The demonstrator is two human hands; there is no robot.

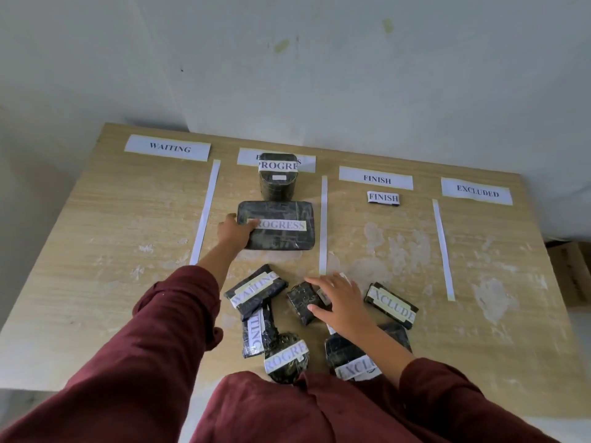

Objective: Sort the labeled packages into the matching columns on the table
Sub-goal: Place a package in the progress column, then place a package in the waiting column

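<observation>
My left hand [235, 231] grips the left edge of a large flat black package labeled PROGRESS [281, 227], which lies in the second column. Behind it stands a taller PROGRESS package [278, 179], covering part of the column's header. A small FINISH package [383, 198] lies under the FINISH header [375, 178]. My right hand [340, 300] rests with fingers spread on a small black package [303, 302] whose label is hidden. Near the front edge lie two WAITING packages [256, 290] [256, 330], another PROGRESS package [286, 358] and two EXCLUDED packages [391, 305] [351, 359].
The wooden table [112, 251] carries white paper headers WAITING [168, 148] and EXCLUDED [476, 191], with white strips [204, 212] [323, 225] [443, 251] dividing the columns. A wall stands right behind the table. Cardboard boxes [572, 273] sit beyond the right edge.
</observation>
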